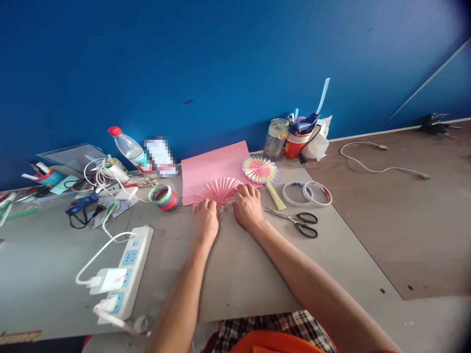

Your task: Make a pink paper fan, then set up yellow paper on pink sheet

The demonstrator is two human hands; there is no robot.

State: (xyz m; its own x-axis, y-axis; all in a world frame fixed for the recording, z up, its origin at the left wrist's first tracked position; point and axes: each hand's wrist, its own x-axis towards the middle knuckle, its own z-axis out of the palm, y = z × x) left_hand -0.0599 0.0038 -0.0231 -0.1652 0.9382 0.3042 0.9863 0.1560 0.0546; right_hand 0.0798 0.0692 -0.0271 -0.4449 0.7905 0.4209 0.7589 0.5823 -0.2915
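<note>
A pink pleated paper fan (220, 189) is spread in a half circle in front of me. My left hand (206, 219) is closed on its lower left edge, fingers curled over the folds. At the right edge, my right hand (247, 206) grips the pleats with bent fingers; the fingertips are partly hidden. Behind the fan lies a flat pink paper sheet (215, 164). Just beyond my right hand rests a round pink, yellow and white paper fan (260, 169) with a yellow handle (275, 197).
Right of my hands lie scissors (294, 221) and two tape rolls (317, 194). A glass jar (275, 139) and a red cup (294, 144) of tools stand behind. To the left are stacked coloured tapes (165, 197), a bottle (128, 149), a power strip (138, 260) and tangled cables.
</note>
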